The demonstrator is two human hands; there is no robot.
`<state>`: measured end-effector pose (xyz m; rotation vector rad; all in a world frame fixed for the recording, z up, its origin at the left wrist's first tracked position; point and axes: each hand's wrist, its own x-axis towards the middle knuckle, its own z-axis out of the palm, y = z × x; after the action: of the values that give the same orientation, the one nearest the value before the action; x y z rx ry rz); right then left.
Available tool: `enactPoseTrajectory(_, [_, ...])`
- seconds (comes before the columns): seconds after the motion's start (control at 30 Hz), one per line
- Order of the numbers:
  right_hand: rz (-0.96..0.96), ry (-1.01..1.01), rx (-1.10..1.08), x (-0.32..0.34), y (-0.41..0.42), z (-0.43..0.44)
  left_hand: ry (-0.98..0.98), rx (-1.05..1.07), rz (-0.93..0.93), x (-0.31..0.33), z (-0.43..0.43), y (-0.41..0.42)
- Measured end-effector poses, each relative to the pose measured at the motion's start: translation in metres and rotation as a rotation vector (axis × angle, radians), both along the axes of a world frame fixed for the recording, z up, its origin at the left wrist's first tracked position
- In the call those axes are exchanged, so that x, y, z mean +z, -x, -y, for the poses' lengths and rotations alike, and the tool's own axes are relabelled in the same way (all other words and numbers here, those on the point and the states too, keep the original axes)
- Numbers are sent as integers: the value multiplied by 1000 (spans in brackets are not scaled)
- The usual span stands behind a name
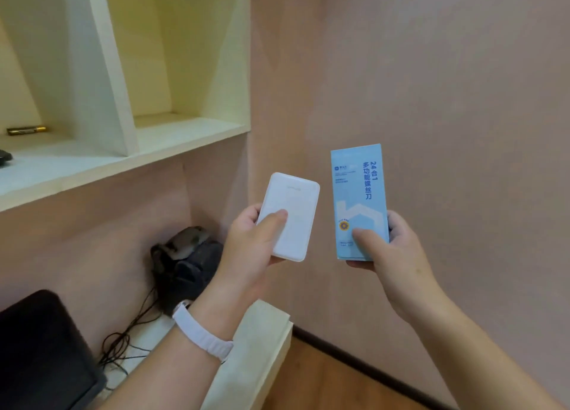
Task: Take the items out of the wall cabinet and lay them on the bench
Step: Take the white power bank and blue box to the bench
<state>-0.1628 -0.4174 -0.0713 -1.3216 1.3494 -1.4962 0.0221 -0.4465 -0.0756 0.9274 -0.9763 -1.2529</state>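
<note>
A: How are the two hands posed?

B: The left hand [246,249] is raised to the right of the wall cabinet [129,138], below its shelf edge. One white power bank [288,217] is gripped in it, the thumb pressed flat on the front and the other fingers curled behind. One white wristband [200,332] is worn on this wrist. The right hand [388,249] is held further right of the cabinet, and one light blue screwdriver-set box [359,203] is kept upright in it, pinched between thumb and fingers.

A: What is counted in the cabinet?

B: One battery [26,130] is seen lying in the left compartment, and one dark object [4,156] at its front edge, cut off. Below the cabinet, the bench [259,348] is seen with one black device [185,261] and one dark screen [40,354].
</note>
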Motion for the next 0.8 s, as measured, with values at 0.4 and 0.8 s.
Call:
enactPoseTrajectory(0.4, [76,-127,-398,-34,196,-165,-136,-438,48,-32,-77,227])
enactPoseTrajectory(0.8, [157,-124,-874,-54,368,-407,-114,-848,171,-50,-274,465])
